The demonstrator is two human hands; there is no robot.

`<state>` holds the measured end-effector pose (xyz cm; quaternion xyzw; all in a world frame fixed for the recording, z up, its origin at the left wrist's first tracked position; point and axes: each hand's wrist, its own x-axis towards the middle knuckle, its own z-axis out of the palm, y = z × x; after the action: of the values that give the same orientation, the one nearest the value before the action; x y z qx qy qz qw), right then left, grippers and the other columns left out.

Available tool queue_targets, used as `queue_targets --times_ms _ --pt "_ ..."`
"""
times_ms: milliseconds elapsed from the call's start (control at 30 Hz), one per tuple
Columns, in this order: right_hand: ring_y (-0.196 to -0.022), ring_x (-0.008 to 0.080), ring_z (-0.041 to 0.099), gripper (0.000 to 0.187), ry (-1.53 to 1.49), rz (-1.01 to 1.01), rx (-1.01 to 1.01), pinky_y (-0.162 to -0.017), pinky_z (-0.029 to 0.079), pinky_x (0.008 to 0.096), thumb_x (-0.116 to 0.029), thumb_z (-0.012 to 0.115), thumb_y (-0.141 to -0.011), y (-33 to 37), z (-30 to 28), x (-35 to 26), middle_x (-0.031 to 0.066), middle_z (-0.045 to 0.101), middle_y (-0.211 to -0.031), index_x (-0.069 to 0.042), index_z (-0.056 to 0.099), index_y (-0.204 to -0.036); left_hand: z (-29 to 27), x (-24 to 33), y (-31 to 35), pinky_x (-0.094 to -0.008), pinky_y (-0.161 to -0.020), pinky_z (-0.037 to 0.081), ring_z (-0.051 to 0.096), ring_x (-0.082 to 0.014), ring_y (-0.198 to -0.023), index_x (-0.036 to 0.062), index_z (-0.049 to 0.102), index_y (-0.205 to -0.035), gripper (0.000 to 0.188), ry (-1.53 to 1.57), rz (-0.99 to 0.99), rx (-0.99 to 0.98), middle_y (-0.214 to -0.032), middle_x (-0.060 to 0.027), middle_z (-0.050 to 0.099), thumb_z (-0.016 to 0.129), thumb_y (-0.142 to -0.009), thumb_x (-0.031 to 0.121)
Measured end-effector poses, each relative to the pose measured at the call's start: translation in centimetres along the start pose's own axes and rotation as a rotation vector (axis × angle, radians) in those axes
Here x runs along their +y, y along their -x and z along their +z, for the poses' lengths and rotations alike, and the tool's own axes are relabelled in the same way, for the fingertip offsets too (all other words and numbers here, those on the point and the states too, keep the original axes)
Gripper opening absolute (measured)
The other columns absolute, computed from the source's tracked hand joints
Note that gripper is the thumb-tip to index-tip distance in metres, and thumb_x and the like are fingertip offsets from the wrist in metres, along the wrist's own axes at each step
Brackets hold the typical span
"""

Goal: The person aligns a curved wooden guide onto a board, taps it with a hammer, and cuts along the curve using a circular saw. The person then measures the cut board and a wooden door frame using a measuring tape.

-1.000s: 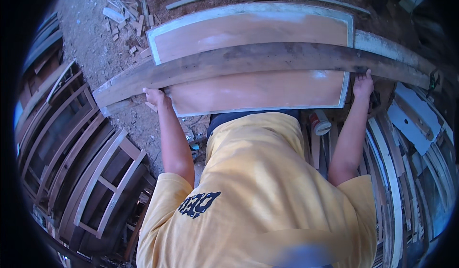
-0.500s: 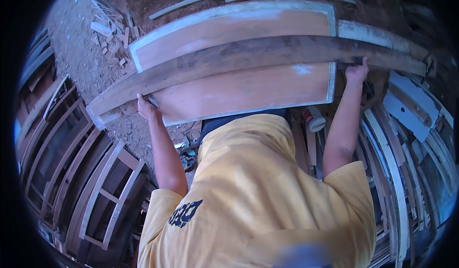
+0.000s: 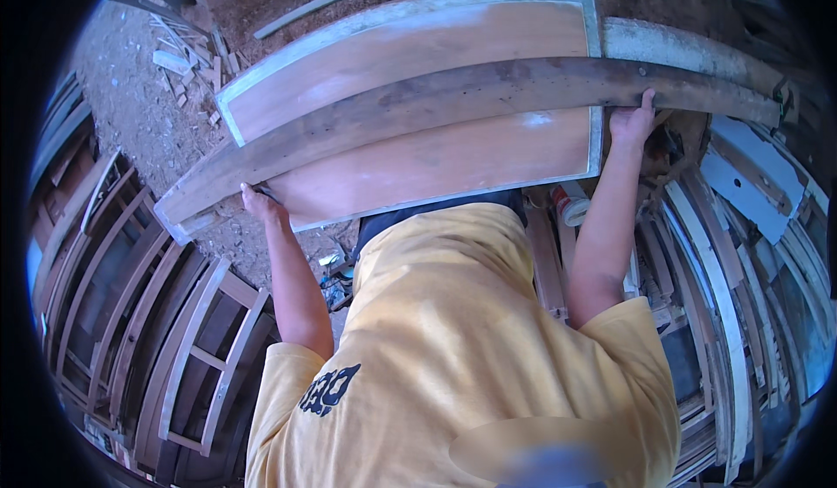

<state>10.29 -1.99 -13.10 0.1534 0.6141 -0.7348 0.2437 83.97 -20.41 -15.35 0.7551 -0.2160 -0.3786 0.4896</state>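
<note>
A long dark weathered plank (image 3: 453,105) lies across an orange-brown wooden panel with a pale frame (image 3: 418,61). My left hand (image 3: 260,203) grips the plank's near edge close to its left end. Close to the panel's right edge, my right hand (image 3: 632,120) grips the same plank from below. Both arms reach forward over my yellow shirt (image 3: 453,349). A second pale plank (image 3: 697,52) runs on behind to the right.
Stacked wooden window frames (image 3: 148,314) lean at the left, and more frames and slats (image 3: 741,253) crowd the right. Wood offcuts (image 3: 179,57) litter the sandy ground at the upper left. A white can (image 3: 571,202) stands near my right elbow.
The plank and panel have swung counter-clockwise in view, the left end dropping lower. Both hands keep their grip and have shifted slightly left.
</note>
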Motion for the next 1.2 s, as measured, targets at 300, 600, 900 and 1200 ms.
queue_targets --times_ms 300,600,900,1200 --pt "-0.116 0.0304 0.059 0.045 0.226 -0.095 0.236 -0.100 0.048 0.0505 -0.030 0.069 -0.097 6.0 5.3 -0.1 0.0133 0.060 -0.130 -0.004 0.052 -0.131 -0.4 0.5 0.3 -0.0331 -0.088 0.052 0.064 -0.0181 -0.098 0.0011 0.066 -0.115 0.037 0.086 -0.037 -0.080 -0.109 -0.0076 0.068 0.050 -0.109 0.034" --pt "-0.087 0.0250 0.063 0.021 1.617 -1.084 -0.800 -0.084 0.046 0.0427 -0.028 0.068 -0.089 18.8 9.2 5.7 0.0078 0.067 -0.082 -0.010 0.061 -0.080 -0.8 0.7 -0.6 -0.0305 -0.075 0.051 0.063 -0.0154 -0.085 0.0044 0.067 -0.111 0.032 0.039 -0.056 -0.051 -0.100 -0.0048 0.068 0.054 -0.107 0.033" --pt "-0.073 0.0250 0.069 0.014 1.725 -1.187 -0.913 -0.087 0.045 0.0470 -0.017 0.065 -0.086 18.8 8.9 7.7 0.0073 0.070 -0.072 -0.011 0.062 -0.074 -0.8 0.7 -0.4 -0.0346 -0.081 0.053 0.066 -0.0198 -0.096 0.0018 0.065 -0.117 0.038 0.032 -0.034 -0.082 -0.109 -0.0080 0.071 0.046 -0.109 0.033" --pt "-0.069 0.0253 0.069 0.013 1.609 -1.026 -0.971 -0.085 0.045 0.0457 -0.016 0.064 -0.086 19.4 8.9 8.4 0.0102 0.071 -0.072 -0.009 0.062 -0.074 -0.7 0.5 0.0 -0.0376 -0.085 0.052 0.064 -0.0212 -0.095 -0.0046 0.060 -0.121 0.046 -0.180 -0.019 0.036 -0.111 -0.0116 0.068 0.042 -0.111 0.036"
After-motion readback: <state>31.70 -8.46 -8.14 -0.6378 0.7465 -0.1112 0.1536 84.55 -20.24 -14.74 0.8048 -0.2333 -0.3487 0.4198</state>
